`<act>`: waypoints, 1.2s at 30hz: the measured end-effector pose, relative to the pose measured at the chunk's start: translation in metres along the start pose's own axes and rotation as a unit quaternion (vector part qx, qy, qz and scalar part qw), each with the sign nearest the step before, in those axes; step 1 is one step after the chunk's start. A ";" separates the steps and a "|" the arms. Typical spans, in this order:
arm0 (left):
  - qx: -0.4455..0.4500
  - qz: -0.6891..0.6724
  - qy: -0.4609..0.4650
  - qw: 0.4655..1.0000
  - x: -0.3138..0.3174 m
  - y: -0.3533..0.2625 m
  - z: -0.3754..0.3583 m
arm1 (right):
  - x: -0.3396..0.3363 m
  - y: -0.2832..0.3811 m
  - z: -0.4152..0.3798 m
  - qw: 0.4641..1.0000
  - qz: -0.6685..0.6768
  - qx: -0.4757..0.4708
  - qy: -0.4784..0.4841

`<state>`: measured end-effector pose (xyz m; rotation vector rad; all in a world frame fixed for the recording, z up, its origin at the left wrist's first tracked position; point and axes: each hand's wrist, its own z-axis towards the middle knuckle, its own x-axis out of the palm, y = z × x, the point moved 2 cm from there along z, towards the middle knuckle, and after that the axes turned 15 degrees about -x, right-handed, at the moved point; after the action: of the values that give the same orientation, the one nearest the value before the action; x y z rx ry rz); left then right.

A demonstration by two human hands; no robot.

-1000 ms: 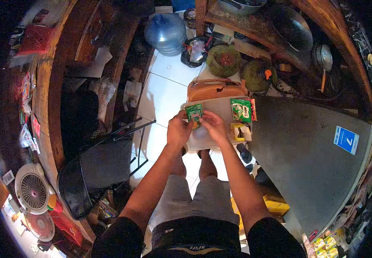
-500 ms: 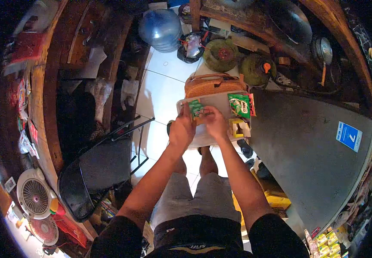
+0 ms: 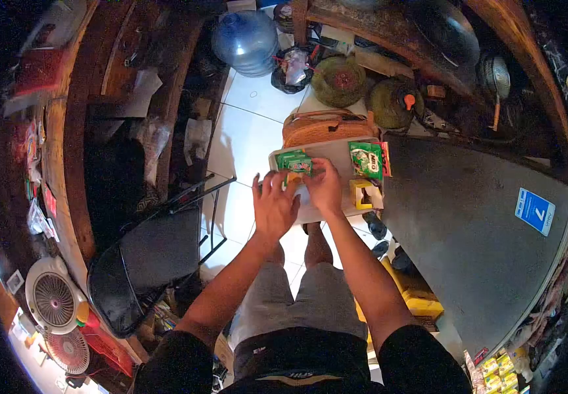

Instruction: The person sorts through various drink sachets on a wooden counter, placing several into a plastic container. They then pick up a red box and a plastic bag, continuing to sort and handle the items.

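Observation:
Green sachets (image 3: 295, 160) lie together at the left end of a pale plastic tray (image 3: 333, 151). My right hand (image 3: 326, 189) has its fingers bent in and closed on the right edge of these sachets. Its fingertips are partly hidden. My left hand (image 3: 276, 205) is just below them, over the tray's near left corner, fingers spread and holding nothing. On the tray's right end are green Milo sachets (image 3: 366, 159), with a red packet (image 3: 386, 159) beside them. A yellow box with a cut-out window (image 3: 364, 195) sits nearer to me, right of my right hand.
A woven brown basket (image 3: 323, 128) stands behind the tray. Beyond it are two green gas cylinders (image 3: 338, 82) and a blue water jug (image 3: 246, 43). To my left is a black folding chair (image 3: 159, 253); a dark grey panel with a blue label (image 3: 468, 230) fills the right side.
My left hand has come off the green sachets, moved down and toward me, and spread its fingers. The sachets now show more fully on the tray. My right hand has barely shifted.

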<state>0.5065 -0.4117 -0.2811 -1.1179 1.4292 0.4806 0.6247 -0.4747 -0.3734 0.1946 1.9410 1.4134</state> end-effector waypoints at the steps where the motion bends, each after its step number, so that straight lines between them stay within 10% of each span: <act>1: -0.001 0.000 -0.001 1.000 0.000 0.004 0.001 | 0.002 0.001 0.002 1.000 0.000 -0.001 0.001; 15: 0.005 0.075 -0.015 0.997 0.020 0.024 0.018 | 0.005 -0.003 0.006 0.995 0.086 0.018 -0.052; 21: -0.121 -0.279 0.008 0.953 0.032 0.036 0.018 | 0.015 -0.012 0.005 0.992 0.123 0.019 -0.004; 36: -0.176 -0.430 0.074 0.882 0.033 0.036 0.015 | 0.017 -0.003 0.016 0.990 0.135 0.035 -0.011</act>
<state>0.4893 -0.3946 -0.3263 -1.9692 0.8355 0.0016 0.6230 -0.4548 -0.3865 0.5212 2.0040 1.5076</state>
